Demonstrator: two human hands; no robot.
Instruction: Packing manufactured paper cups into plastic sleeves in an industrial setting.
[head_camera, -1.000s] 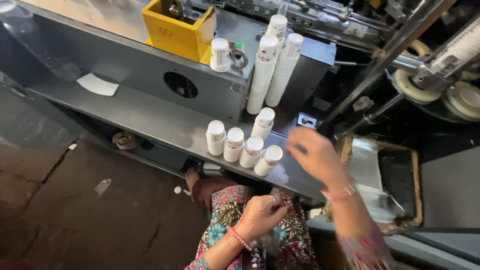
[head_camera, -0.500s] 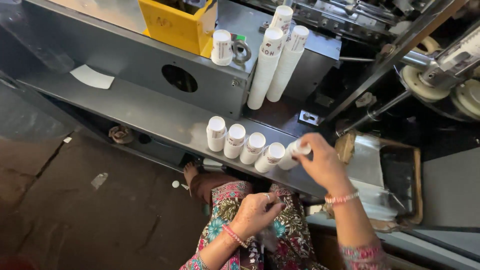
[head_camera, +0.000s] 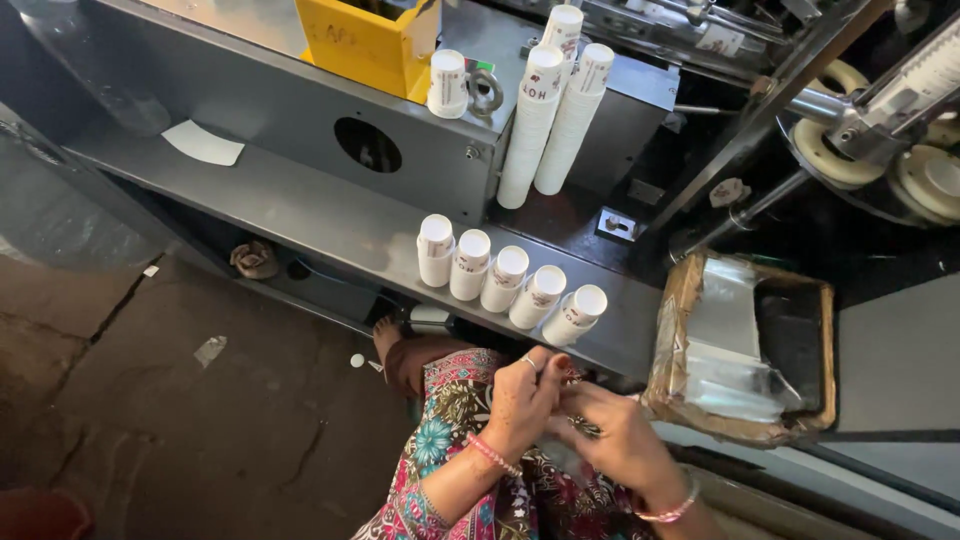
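My left hand (head_camera: 522, 398) and my right hand (head_camera: 618, 442) meet over my lap, on the patterned floral cloth (head_camera: 450, 470). Their fingertips touch around something small, and I cannot make out what it is. Just beyond the hands, several short stacks of white paper cups (head_camera: 510, 278) stand in a slanting row on the grey metal shelf (head_camera: 300, 210). The rightmost stack (head_camera: 578, 312) leans over at the end of the row, nearest my hands. Neither hand touches the cups.
Three tall cup stacks (head_camera: 555, 110) lean against the grey machine housing (head_camera: 250, 100). A single short stack (head_camera: 447, 82) stands beside a yellow box (head_camera: 360, 45). A carton lined with clear plastic (head_camera: 740, 350) sits at the right. Rollers and rods (head_camera: 860, 130) fill the upper right. My bare foot (head_camera: 385, 335) rests on the stained floor.
My right hand set one more cup stack at the right end of the row, then drew back to my lap to join the left hand. The row grew by one stack.
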